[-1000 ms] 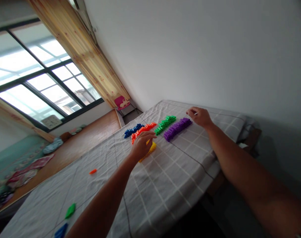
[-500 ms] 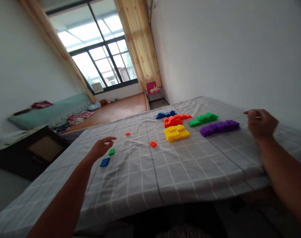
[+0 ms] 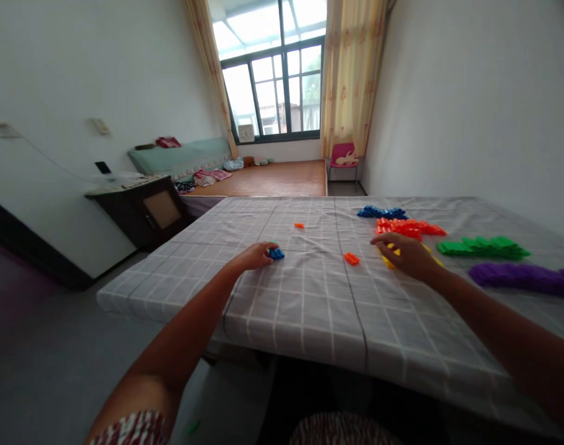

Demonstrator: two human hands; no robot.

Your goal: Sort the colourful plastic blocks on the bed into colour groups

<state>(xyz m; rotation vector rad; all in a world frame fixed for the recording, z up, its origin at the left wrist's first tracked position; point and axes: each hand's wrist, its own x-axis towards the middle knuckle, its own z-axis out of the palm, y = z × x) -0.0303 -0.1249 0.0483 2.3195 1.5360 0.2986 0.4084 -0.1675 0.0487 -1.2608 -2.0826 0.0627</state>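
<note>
My left hand (image 3: 256, 256) is at the small blue blocks (image 3: 276, 253), its fingers curled against their left side. A bit of green (image 3: 273, 242) shows just behind them. My right hand (image 3: 400, 250) hovers over the yellow block group (image 3: 388, 258) with thumb and fingers apart, hiding part of it. Behind it lies the orange-red group (image 3: 407, 227), and further back the dark blue group (image 3: 381, 212). To the right are the green row (image 3: 483, 248) and the purple row (image 3: 523, 277). Loose orange pieces (image 3: 351, 259) lie between my hands.
A small orange piece (image 3: 299, 225) lies farther back on the checked tablecloth (image 3: 300, 296). Beyond the table are a bed platform (image 3: 277, 178), a pink chair (image 3: 344, 156) and a window. A dark cabinet (image 3: 145, 210) stands at the left.
The view has turned left. My right hand has moved from beyond the purple row to over the yellow group. My left hand has come down to the blue blocks.
</note>
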